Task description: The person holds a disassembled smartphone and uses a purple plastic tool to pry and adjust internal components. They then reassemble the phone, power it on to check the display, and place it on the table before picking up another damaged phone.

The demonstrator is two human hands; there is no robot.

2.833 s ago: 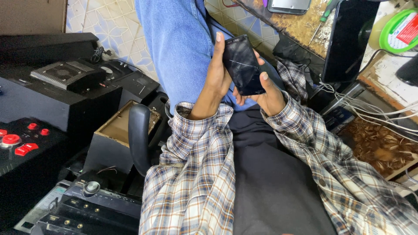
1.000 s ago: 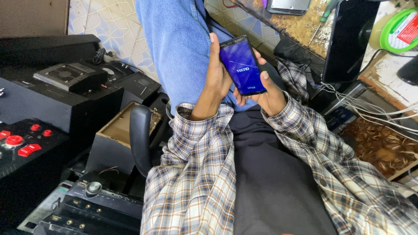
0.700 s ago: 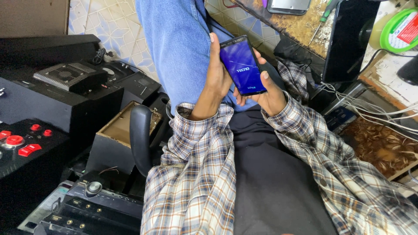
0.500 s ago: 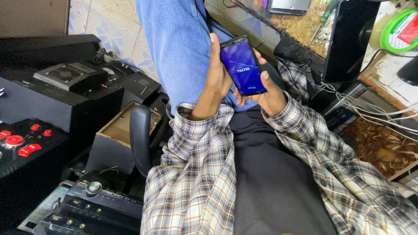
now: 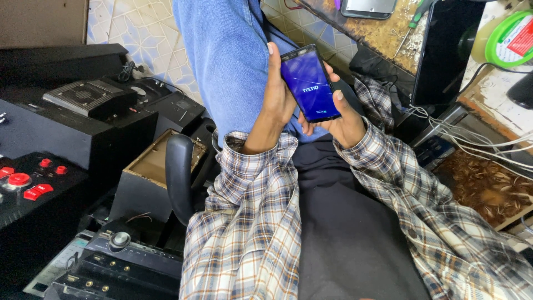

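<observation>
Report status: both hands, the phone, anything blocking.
Left hand and right hand both grip the black slab smartphone. Blue screen lit. Nothing in the way; blue-jeaned leg behind.

Black audio boxes (image 5: 100, 111) crowd the left; the desk (image 5: 383, 33) and cables (image 5: 477, 139) hem the right. Only the lap between stays open.

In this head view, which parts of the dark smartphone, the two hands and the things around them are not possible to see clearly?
- Dark smartphone with lit blue screen: its back and lower edge, covered by the hands.
- Left hand: palm faces away; only its back and thumb show.
- Right hand: most fingers hidden behind the phone.
- Black flat monitor: cut off by the top edge.
- Green-rimmed round container: cut off at the right edge.
</observation>
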